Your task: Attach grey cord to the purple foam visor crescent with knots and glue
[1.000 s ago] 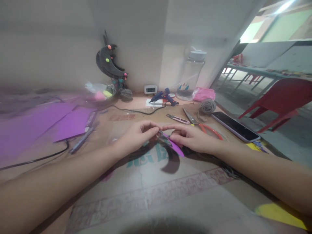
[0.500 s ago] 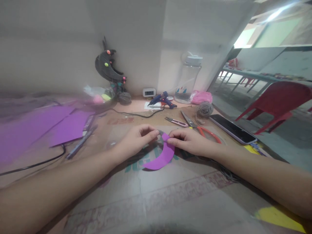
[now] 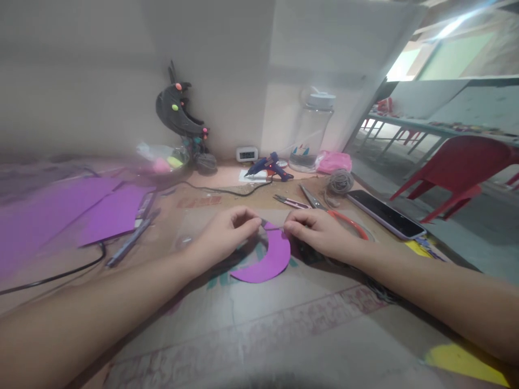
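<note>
Fingers of my left hand (image 3: 229, 231) closed in a pinch, thumb against forefinger, on the upper tip of a purple crescent (image 3: 278, 258). Right hand (image 3: 318, 231) pinched shut too, just beside the crescent, gripping a thin grey strand (image 3: 274, 229) that crosses near that tip. Crescent sits between my hands, its broad curve toward the right and its lower point aimed left, above the cardboard (image 3: 227, 335); whether the lower part touches, I cannot tell. Dark wrapping (image 3: 264, 222) shows at the pinched end.

Surroundings: scissors (image 3: 347, 220) lie closest to my right hand, orange handles just behind it, blades angled away. Small snips (image 3: 292, 202) beside the blades. Grey yarn ball (image 3: 340, 182) farther back, phone (image 3: 387, 213) to its right. Loose grey yarn (image 3: 381, 292) lies below my right forearm.

Along the back: glue gun (image 3: 267, 166) with a small red light on, nozzle over a white card (image 3: 248, 176); clock (image 3: 247, 154) behind it, clear bottle (image 3: 311, 129) and pink bag (image 3: 334, 162) to the right. Black crescent (image 3: 172, 114) dotted with bright balls stands against the wall.

Left side: purple sheets (image 3: 115, 210), a pen (image 3: 132, 240) near their edge, black cable (image 3: 52, 281) beyond my left forearm.
</note>
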Tool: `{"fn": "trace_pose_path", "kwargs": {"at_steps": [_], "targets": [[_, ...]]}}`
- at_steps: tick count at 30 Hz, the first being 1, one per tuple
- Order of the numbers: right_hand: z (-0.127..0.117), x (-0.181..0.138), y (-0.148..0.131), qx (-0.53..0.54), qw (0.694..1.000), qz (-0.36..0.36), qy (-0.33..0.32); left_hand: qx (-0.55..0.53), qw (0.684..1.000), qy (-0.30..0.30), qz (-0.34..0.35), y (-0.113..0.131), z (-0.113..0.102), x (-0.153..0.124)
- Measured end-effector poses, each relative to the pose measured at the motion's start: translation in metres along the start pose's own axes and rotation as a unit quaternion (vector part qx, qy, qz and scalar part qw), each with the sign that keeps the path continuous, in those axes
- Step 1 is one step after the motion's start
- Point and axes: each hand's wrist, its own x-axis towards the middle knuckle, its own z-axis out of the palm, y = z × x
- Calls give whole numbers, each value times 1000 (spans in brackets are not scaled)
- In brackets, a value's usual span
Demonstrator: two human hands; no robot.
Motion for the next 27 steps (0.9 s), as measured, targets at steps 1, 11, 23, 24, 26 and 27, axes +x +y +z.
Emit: {"fn": "trace_pose_path", "kwargs": {"at_steps": [1, 11, 23, 24, 26, 27], "targets": [[0, -2, -1, -4, 999, -37, -6, 12, 1000, 6, 0, 1, 0, 0], [-12, -6, -13, -102, 983, -108, 105, -9, 1000, 4, -18, 4, 2, 0], [-48, 37, 42, -74, 988, 87, 104, 4, 999, -30, -18, 1, 1, 0], [-50, 43, 44, -77, 988, 91, 101, 5, 999, -31, -17, 1, 1, 0], [-54, 56, 48, -72, 987, 96, 104, 10, 999, -29, -16, 2, 1, 0], [-55, 64, 51, -68, 987, 99, 108, 11, 999, -26, -16, 2, 1, 0]]}}
